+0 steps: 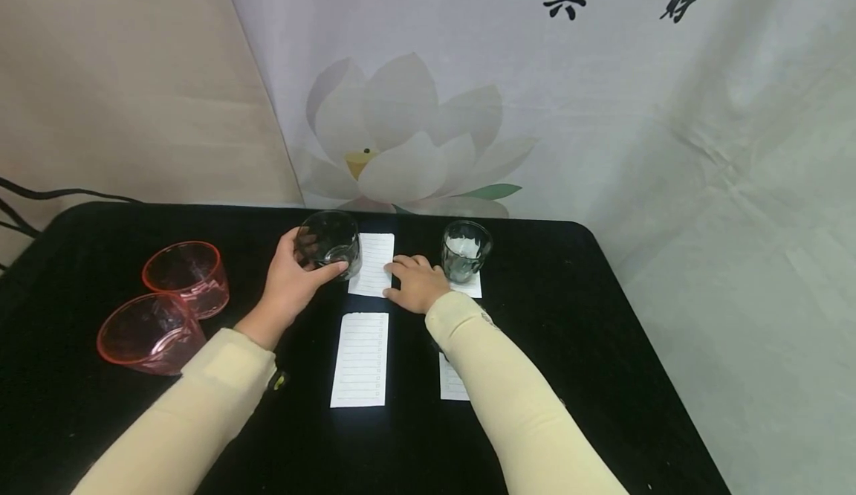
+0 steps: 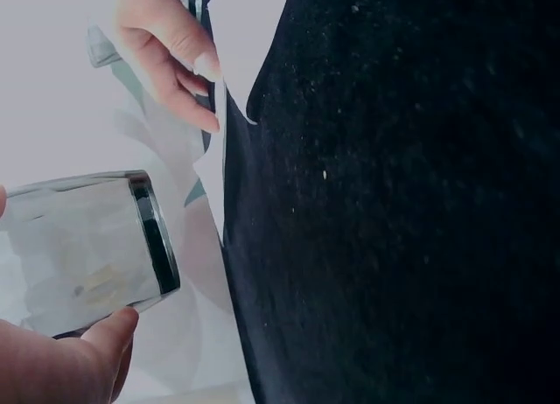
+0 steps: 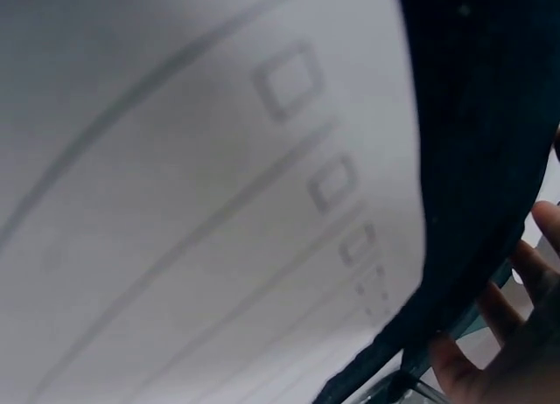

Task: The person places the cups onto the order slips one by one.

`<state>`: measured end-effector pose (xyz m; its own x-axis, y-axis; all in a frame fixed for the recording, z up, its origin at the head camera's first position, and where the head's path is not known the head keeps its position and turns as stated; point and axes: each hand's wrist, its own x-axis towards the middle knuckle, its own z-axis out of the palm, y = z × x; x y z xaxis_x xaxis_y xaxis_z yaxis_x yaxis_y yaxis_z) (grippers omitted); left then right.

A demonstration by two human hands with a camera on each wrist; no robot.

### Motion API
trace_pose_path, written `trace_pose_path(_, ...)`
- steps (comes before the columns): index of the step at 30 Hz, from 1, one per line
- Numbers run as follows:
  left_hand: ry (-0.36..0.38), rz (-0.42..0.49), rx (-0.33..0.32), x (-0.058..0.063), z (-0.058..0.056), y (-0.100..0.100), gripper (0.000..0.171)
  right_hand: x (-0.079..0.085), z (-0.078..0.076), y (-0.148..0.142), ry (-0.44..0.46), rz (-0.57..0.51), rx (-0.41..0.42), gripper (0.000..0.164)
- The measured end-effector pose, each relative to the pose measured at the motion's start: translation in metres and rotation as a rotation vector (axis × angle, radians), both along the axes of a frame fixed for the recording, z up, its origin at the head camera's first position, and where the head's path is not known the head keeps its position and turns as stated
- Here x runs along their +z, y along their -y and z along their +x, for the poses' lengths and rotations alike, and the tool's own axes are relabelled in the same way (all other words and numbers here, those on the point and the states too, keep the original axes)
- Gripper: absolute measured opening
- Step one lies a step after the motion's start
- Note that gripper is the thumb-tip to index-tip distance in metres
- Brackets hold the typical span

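A clear drinking glass (image 1: 337,231) is in my left hand (image 1: 290,287), fingers on its far side and thumb near its base. In the left wrist view the glass (image 2: 83,247) lies sideways across the picture, its thick base toward the black tabletop. Just right of that glass lies a lined white paper slip (image 1: 371,276). My right hand (image 1: 420,285) rests at the slip's right edge, thumb and fingers spread along it. Large in the right wrist view is a slip (image 3: 219,203) with printed checkboxes. A second clear glass (image 1: 466,261) stands beyond the right hand's knuckles on another slip (image 1: 471,287).
Two pink glasses (image 1: 150,339) stand at the left of the black table (image 1: 575,406). A lined slip (image 1: 360,361) lies in front, and another (image 1: 452,380) is partly covered by my right sleeve. White cloth (image 1: 602,108) hangs behind; black cables (image 1: 73,194) run at far left.
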<state>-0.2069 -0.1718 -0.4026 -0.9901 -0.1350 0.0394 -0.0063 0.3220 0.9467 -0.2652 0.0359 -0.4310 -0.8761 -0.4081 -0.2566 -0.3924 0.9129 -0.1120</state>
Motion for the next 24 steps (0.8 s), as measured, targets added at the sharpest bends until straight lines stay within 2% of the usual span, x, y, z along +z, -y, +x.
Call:
trace_pose_path(10,-0.016,0.019,-0.011,-0.004,-0.007,-0.006,0.085,-0.001,0.001,0.001,-0.005,0.003,0.003,0.054)
trace_pose_path(24,0.022,0.038,-0.030,-0.009,-0.013,-0.013,0.085,-0.001,0.003,0.002,-0.001,-0.001,-0.003,0.054)
